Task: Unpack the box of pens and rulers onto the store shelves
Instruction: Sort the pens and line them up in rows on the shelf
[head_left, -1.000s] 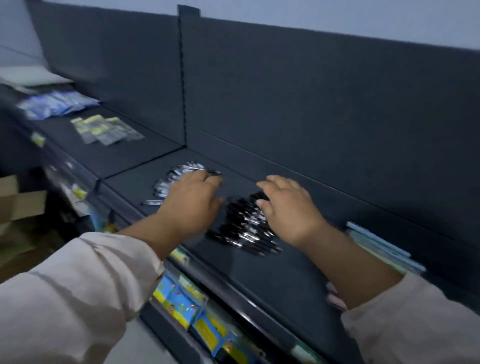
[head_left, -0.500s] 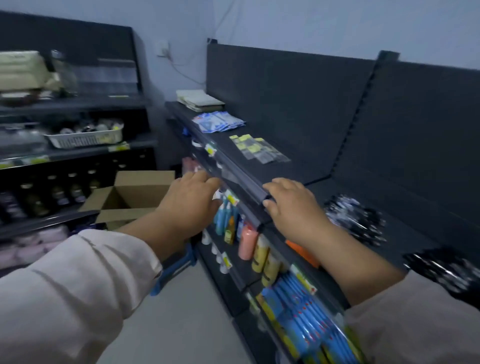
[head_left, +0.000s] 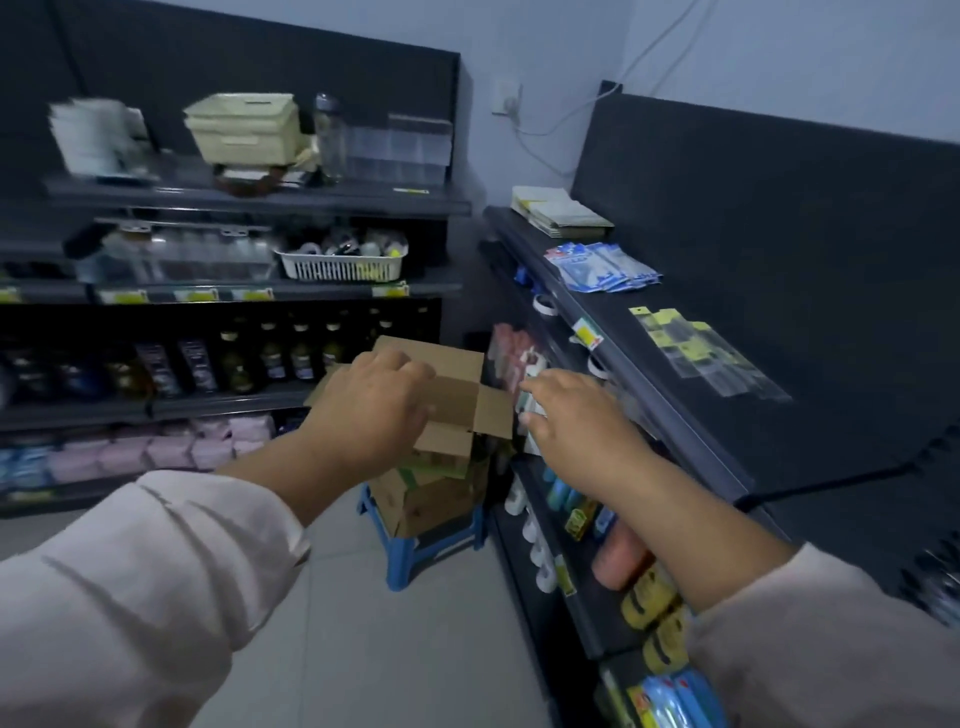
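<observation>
**Q:** Over the cardboard box (head_left: 467, 400), how do the hands lie?
**A:** The left hand (head_left: 374, 410) hovers palm down across the box's left flap, fingers loosely bent, holding nothing. The right hand (head_left: 574, 415) hangs just right of the box, palm down, fingers relaxed, likewise empty.
**Q:** Where is the box?
**A:** Flaps open, it rests on a second carton (head_left: 426, 499) upon a blue stool (head_left: 415, 556), left of the dark shelf unit (head_left: 810, 312); contents hidden.
</observation>
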